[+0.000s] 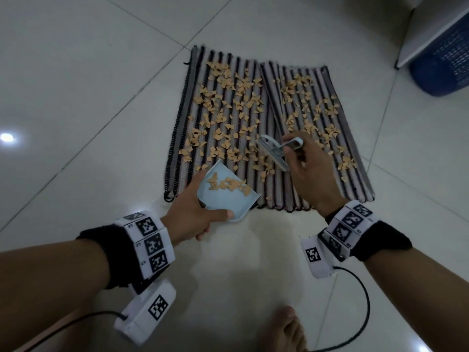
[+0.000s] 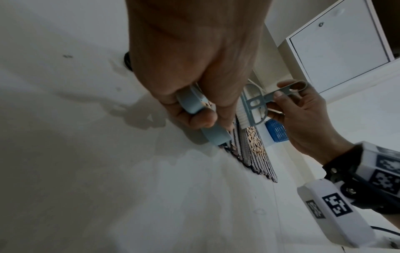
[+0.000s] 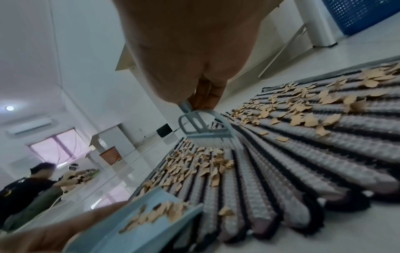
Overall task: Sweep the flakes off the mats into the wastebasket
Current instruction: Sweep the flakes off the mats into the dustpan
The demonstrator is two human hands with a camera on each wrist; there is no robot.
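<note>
Two striped mats (image 1: pixel 228 80) (image 3: pixel 303 154) lie side by side on the tiled floor, strewn with tan flakes (image 1: pixel 228 110) (image 3: pixel 194 164). My left hand (image 1: pixel 195 212) (image 2: pixel 194 77) grips a light blue dustpan (image 1: pixel 228 196) (image 2: pixel 214 135) (image 3: pixel 140 227) at the left mat's near edge; a small heap of flakes lies in it. My right hand (image 1: pixel 307 168) (image 2: pixel 301 113) pinches the handle of a small grey-blue brush (image 1: pixel 274 153) (image 2: pixel 255 106) (image 3: pixel 203 130) above the seam between the mats. The blue wastebasket (image 1: pixel 441 62) (image 2: pixel 277 130) (image 3: pixel 357 15) stands at the far right.
A white cabinet (image 1: pixel 431 24) (image 2: pixel 339 46) stands beside the wastebasket. My bare foot (image 1: pixel 284 331) rests on the floor below the mats. Cables run from both wrist cameras. Another person (image 3: pixel 28 188) sits far off in the right wrist view.
</note>
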